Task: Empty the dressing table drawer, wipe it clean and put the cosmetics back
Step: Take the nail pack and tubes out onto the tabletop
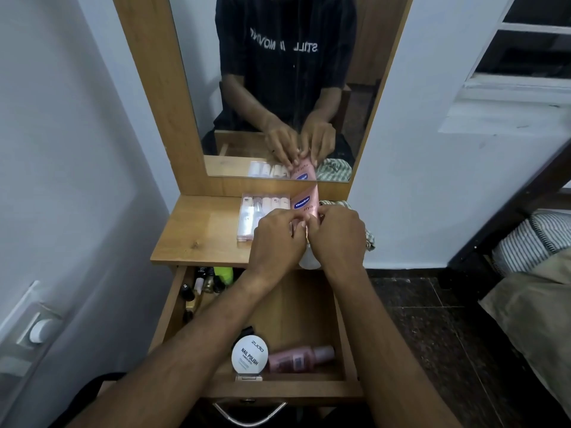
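Note:
The drawer (pixel 346 329) of the wooden dressing table (pixel 197 230) stands pulled open below me. On the tabletop, my left hand (pixel 278 239) and my right hand (pixel 338 234) both grip a pink Vaseline tube (pixel 307 200), which leans back against the mirror. A clear case of small bottles (pixel 262 213) lies just left of the tube. Inside the drawer, several small bottles (pixel 204 285) crowd the far left corner. A round white nail polish remover tub (pixel 249 353) and a pink bottle on its side (pixel 301 358) lie at the near edge.
A striped green cloth (pixel 369 237) is bunched on the tabletop's right, behind my right hand. The mirror (pixel 278 88) rises behind the tabletop. A white wall with a switch (pixel 40 330) is on the left. A bed with striped bedding (pixel 531 239) stands at the right.

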